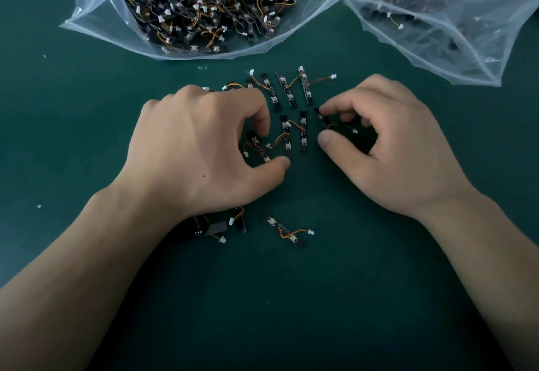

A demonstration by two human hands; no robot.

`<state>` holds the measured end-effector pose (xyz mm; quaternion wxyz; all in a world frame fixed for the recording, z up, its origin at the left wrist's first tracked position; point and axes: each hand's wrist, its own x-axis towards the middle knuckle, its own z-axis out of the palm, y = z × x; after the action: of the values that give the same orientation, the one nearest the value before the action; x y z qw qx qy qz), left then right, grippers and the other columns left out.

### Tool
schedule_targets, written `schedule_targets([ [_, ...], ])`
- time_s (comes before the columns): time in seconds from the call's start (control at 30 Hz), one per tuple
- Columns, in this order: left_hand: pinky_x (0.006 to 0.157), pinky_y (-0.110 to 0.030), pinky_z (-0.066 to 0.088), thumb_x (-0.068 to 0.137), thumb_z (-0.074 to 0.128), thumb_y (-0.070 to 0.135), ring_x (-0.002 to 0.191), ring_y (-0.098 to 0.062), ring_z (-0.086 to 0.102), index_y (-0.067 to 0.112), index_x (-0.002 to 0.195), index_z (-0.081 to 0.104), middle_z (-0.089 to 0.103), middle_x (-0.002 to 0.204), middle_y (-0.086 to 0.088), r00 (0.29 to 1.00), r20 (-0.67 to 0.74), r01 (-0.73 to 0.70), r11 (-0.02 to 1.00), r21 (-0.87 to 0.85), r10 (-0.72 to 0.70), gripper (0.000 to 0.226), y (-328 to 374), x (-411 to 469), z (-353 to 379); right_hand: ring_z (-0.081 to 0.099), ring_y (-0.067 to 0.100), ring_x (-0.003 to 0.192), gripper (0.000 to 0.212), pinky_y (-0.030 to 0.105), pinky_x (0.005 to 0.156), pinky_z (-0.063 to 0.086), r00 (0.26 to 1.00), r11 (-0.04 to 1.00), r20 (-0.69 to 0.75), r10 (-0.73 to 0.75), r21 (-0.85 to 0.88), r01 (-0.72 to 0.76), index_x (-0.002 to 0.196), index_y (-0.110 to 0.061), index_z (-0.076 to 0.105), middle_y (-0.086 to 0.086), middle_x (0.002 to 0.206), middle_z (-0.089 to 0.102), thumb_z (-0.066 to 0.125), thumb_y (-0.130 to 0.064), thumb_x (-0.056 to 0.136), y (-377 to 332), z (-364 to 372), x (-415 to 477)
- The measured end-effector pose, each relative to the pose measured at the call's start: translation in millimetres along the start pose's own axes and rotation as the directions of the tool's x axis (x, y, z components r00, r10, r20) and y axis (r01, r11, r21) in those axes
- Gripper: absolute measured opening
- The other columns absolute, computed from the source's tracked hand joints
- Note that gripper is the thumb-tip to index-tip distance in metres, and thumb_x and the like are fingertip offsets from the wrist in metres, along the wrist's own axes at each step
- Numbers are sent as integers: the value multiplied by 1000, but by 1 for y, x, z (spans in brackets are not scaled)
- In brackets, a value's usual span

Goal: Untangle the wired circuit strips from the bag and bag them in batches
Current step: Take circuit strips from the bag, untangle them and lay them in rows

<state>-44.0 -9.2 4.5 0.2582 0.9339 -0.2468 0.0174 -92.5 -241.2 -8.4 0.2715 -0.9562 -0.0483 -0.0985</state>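
Your left hand is pinching one wired strip between curled index and thumb. Your right hand is touching a second strip with its index, grip unclear. A small batch is lying between and just beyond your fingertips, unbagged. The source bag beyond is sitting heaped full. Open mat is lying behind your wrists.

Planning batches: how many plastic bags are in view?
2: the open bag, full of strips, top left; the second bag, top right. Others may lie outside the frame.
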Motion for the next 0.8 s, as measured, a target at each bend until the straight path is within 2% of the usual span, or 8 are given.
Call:
schedule_targets([
  [0.17,65,-35,46,65,66,58,57,-3,47,37,84,59,45,53,11,1000,4,11,1000,-20,-11,30,-1,0,0,56,13,96,27,38,90,48,1000,1000,-1,5,5,-5,112,-24,74,-8,99,59,67,-40,91,0,1,-1],
  [0.27,64,-33,45,64,64,61,56,-4,47,37,90,53,53,65,14,1000,5,22,999,-41,-22,37,-3,0,-3,56,12,96,28,37,90,48,1000,1000,2,6,-3,-6,112,-24,74,-8,100,59,67,-40,91,1,0,0],
  [0.37,62,-35,46,62,66,66,56,-5,47,33,85,48,46,57,10,999,-13,36,999,-22,-36,45,-5,-1,-6,57,13,97,28,37,90,48,1000,1000,7,5,3,-5,113,-24,74,-9,100,59,67,-41,91,1,0,0],
  [0.5,65,-38,50,61,66,69,58,-6,50,34,82,53,45,55,12,999,12,35,999,23,-36,43,-5,-1,-7,56,11,98,28,35,91,47,1000,1000,6,7,0,-7,113,-25,74,-9,101,60,66,-41,91,1,0,-1],
  [0.63,64,-35,47,63,68,68,57,-1,47,37,83,58,47,56,12,999,18,46,999,10,-46,37,-7,0,-6,55,9,97,29,31,91,46,1000,1000,14,6,1,-6,114,-24,73,-10,101,58,66,-41,91,1,0,-1],
  [0.7,64,-34,46,63,67,69,57,0,47,39,84,59,53,67,20,998,31,50,999,5,-51,37,-8,0,-6,54,10,97,29,31,91,45,1000,1000,23,5,-2,-5,115,-25,73,-10,101,58,66,-39,90,1,0,-1],
  [0.8,65,-36,49,65,66,69,57,0,47,40,86,60,53,79,33,998,43,48,999,2,-48,37,-7,1,-6,56,13,99,30,32,92,46,999,1000,39,8,-1,-8,117,-25,74,-9,102,58,65,-35,90,1,-2,-1],
])
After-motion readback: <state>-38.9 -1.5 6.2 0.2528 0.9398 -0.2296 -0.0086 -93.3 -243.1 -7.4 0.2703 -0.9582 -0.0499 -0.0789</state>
